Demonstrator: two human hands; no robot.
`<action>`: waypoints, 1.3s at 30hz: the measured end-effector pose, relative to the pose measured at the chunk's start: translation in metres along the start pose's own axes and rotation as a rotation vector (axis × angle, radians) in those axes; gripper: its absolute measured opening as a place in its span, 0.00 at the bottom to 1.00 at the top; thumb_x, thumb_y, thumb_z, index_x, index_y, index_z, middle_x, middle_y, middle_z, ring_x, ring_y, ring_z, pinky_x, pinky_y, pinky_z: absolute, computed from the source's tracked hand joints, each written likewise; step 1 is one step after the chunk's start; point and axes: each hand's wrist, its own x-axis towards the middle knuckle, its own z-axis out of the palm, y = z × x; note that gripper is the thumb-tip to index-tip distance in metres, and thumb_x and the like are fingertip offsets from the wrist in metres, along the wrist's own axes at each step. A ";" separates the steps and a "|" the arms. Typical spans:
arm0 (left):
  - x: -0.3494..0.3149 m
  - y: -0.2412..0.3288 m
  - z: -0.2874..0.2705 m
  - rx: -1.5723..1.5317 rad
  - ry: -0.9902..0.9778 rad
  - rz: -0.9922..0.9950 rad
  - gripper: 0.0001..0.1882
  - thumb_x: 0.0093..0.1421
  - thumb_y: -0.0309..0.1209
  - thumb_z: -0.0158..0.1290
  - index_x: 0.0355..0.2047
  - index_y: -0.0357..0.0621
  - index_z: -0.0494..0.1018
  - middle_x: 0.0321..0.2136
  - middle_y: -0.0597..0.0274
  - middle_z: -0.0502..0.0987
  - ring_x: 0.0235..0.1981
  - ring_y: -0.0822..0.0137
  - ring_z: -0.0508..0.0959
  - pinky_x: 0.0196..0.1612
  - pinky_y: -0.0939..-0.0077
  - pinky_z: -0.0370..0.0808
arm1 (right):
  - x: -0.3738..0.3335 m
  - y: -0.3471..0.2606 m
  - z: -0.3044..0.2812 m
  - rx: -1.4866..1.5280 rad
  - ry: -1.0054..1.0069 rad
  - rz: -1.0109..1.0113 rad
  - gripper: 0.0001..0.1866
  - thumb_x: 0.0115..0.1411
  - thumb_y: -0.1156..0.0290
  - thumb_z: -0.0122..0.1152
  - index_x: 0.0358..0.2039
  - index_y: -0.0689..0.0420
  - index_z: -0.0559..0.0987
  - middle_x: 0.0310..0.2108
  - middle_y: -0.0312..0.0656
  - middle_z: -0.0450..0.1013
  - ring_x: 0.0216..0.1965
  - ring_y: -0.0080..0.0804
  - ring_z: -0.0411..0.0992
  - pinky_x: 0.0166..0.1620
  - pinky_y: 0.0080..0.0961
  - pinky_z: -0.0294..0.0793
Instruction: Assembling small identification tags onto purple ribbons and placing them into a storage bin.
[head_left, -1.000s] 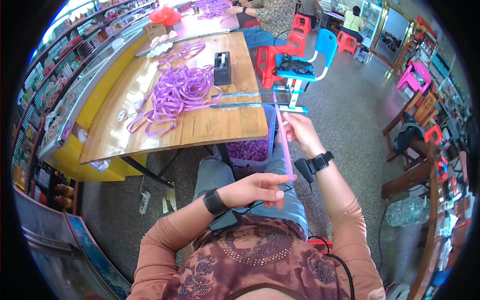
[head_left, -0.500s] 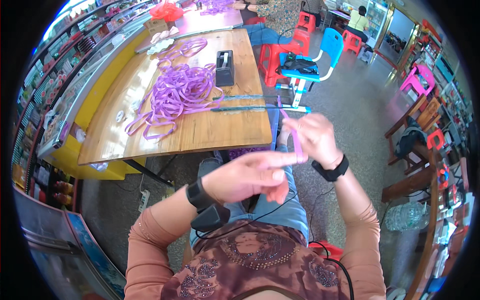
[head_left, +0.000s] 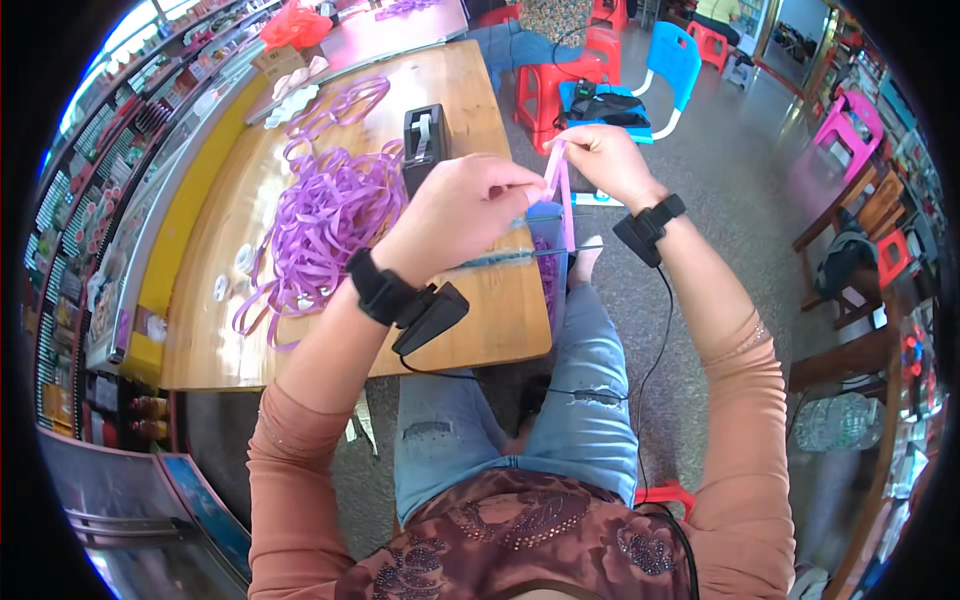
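A light purple ribbon [head_left: 567,205] hangs folded beyond the table's right edge. My right hand [head_left: 608,162] pinches its top fold between thumb and fingertips. Just left of it, my left hand [head_left: 455,212] is closed with its fingertips on the ribbon's other strand. Below the hands, a thin dark rod [head_left: 505,258], taped to the tabletop, sticks out past the edge; the hanging strand reaches down beside it. A tangled heap of purple ribbon [head_left: 325,225] lies on the table left of my left hand. A black tape dispenser [head_left: 424,140] stands behind that hand, partly covered by it.
The wooden table [head_left: 470,335] has a corner before my knees. A bluish bin [head_left: 547,275] with purple pieces stands beside its right edge. Ahead are a blue chair [head_left: 672,70] holding a black bag and red stools [head_left: 545,90]. Another person sits at the far table.
Both hands have risen and moved farther from my body. The ribbon, stretched between them before, now hangs folded from my right hand. My left hand's extended fingers have closed into a pinch.
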 end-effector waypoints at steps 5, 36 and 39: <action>0.020 -0.024 0.027 0.150 -0.036 0.038 0.08 0.57 0.32 0.55 0.31 0.41 0.80 0.26 0.48 0.78 0.29 0.50 0.79 0.32 0.64 0.74 | 0.001 0.029 0.024 0.070 -0.009 0.053 0.09 0.59 0.68 0.57 0.35 0.55 0.83 0.27 0.46 0.78 0.29 0.36 0.78 0.34 0.30 0.74; 0.044 -0.066 0.077 0.251 -0.220 -0.217 0.16 0.59 0.43 0.55 0.29 0.43 0.82 0.24 0.52 0.80 0.30 0.54 0.80 0.42 0.64 0.74 | -0.135 0.007 0.055 0.841 -0.087 0.516 0.17 0.60 0.71 0.61 0.49 0.61 0.77 0.41 0.37 0.76 0.41 0.24 0.73 0.46 0.21 0.72; 0.044 -0.067 0.075 0.244 -0.209 -0.219 0.16 0.59 0.43 0.55 0.29 0.43 0.82 0.24 0.52 0.80 0.30 0.53 0.80 0.42 0.65 0.74 | -0.119 -0.012 0.052 0.771 -0.046 0.498 0.16 0.61 0.74 0.60 0.49 0.61 0.77 0.43 0.38 0.76 0.46 0.27 0.73 0.52 0.25 0.70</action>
